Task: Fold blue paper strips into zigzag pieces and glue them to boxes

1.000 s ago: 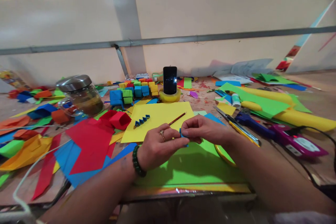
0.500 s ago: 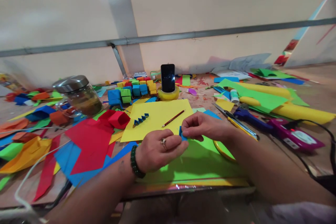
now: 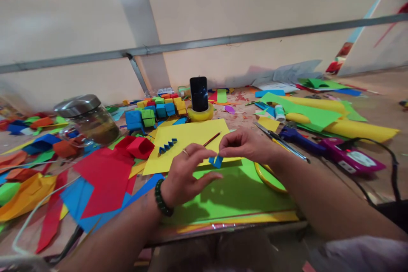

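Observation:
Between finger and thumb, my right hand (image 3: pixel 245 146) pinches a small folded strip of blue paper (image 3: pixel 216 161) above the green sheet (image 3: pixel 236 199). Close on its left, my left hand (image 3: pixel 188 174) has thumb and forefinger spread apart, the forefinger tip near the strip; whether it touches I cannot tell. A ring and a dark bead bracelet are on that left hand and wrist. Beyond the hands lies a yellow sheet (image 3: pixel 185 134), bearing a zigzag-folded blue strip (image 3: pixel 167 146) and a dark red pencil (image 3: pixel 212 138).
At left stand a lidded glass jar mug (image 3: pixel 95 123) and red paper (image 3: pixel 105 178). Behind are small paper cubes (image 3: pixel 148 117) and a phone (image 3: pixel 199 93) propped on yellow tape (image 3: pixel 200 113). To the right lie scissors (image 3: pixel 267 131), a purple corded tool (image 3: pixel 350 157) and yellow rolls (image 3: pixel 363 131).
My left hand has opened, its thumb moving down away from the forefinger and off the blue strip. The strip stays in my right hand and shows more. The view has shifted slightly.

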Demonstrator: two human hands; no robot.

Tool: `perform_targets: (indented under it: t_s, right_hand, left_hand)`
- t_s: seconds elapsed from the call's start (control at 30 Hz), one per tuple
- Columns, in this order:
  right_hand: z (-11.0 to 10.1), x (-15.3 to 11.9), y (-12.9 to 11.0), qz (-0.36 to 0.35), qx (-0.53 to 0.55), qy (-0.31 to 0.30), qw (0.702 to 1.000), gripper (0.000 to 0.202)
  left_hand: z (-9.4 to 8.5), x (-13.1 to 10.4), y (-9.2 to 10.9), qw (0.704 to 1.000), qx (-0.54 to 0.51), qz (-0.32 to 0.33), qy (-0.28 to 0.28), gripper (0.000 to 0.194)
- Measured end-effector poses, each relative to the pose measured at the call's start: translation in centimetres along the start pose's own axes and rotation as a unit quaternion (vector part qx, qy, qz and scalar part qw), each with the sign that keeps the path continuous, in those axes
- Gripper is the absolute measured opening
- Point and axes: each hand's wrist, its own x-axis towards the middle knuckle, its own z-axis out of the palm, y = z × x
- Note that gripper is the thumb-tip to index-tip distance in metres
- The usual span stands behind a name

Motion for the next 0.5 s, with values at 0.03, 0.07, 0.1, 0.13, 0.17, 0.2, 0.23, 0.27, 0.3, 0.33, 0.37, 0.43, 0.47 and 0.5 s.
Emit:
perform_targets:
  t_s: [0.03,0.07,0.1,0.13,0.17,0.2,0.23,0.27,0.3,0.33,0.37,0.43,0.47,0.5]
  right_hand:
    - [0.1,0.0,-0.1,-0.011,-0.013,0.029,0.999,0.026]
    - [0.2,0.0,-0.1,-0.021,-0.026,0.052,0.998,0.027]
    - [0.3,0.0,-0.1,-0.031,-0.038,0.068,0.996,0.028]
    - [0.5,0.1,0.0,-0.039,-0.05,0.076,0.995,0.029]
    - [0.7,0.1,0.0,-0.046,-0.06,0.081,0.994,0.029]
    - [0.9,0.1,0.2,-0.054,-0.067,0.084,0.993,0.029]
    - [1.1,0.2,0.3,-0.061,-0.072,0.086,0.992,0.028]
    - [1.2,0.2,0.5,-0.067,-0.074,0.088,0.991,0.027]
    - [1.4,0.3,0.6,-0.07,-0.076,0.088,0.991,0.026]
    - [1.5,0.4,0.8,-0.072,-0.078,0.088,0.991,0.026]
    - [1.7,0.5,0.9,-0.07,-0.08,0.087,0.991,0.025]
    - [1.8,0.6,1.3,-0.065,-0.09,0.087,0.99,0.023]
    - [1.8,0.7,1.4,-0.065,-0.098,0.089,0.989,0.022]
    - [1.8,0.7,1.6,-0.065,-0.107,0.092,0.988,0.022]
  left_hand:
    - [0.2,0.1,0.0,0.995,-0.043,-0.085,0.013,0.024]
    - [0.4,0.2,-0.1,0.982,-0.091,-0.164,0.011,0.025]
    - [0.6,0.4,-0.1,0.963,-0.14,-0.231,-0.002,0.026]
    - [0.7,0.5,-0.1,0.938,-0.188,-0.291,-0.025,0.028]
    - [0.8,0.6,-0.1,0.909,-0.233,-0.342,-0.053,0.031]
    - [0.9,0.7,-0.1,0.879,-0.274,-0.383,-0.073,0.034]
    - [0.9,0.7,-0.1,0.852,-0.307,-0.415,-0.084,0.035]
    - [1.0,0.7,0.0,0.834,-0.329,-0.435,-0.087,0.034]
    - [1.0,0.7,0.0,0.825,-0.341,-0.444,-0.079,0.033]
    - [1.1,0.7,0.0,0.824,-0.344,-0.445,-0.066,0.032]
    - [1.2,0.6,0.0,0.828,-0.342,-0.441,-0.051,0.031]
    - [1.4,0.4,0.1,0.841,-0.333,-0.425,-0.028,0.033]
    - [1.5,0.3,0.1,0.847,-0.33,-0.416,-0.02,0.034]
    - [1.6,0.2,0.1,0.853,-0.327,-0.407,-0.014,0.033]
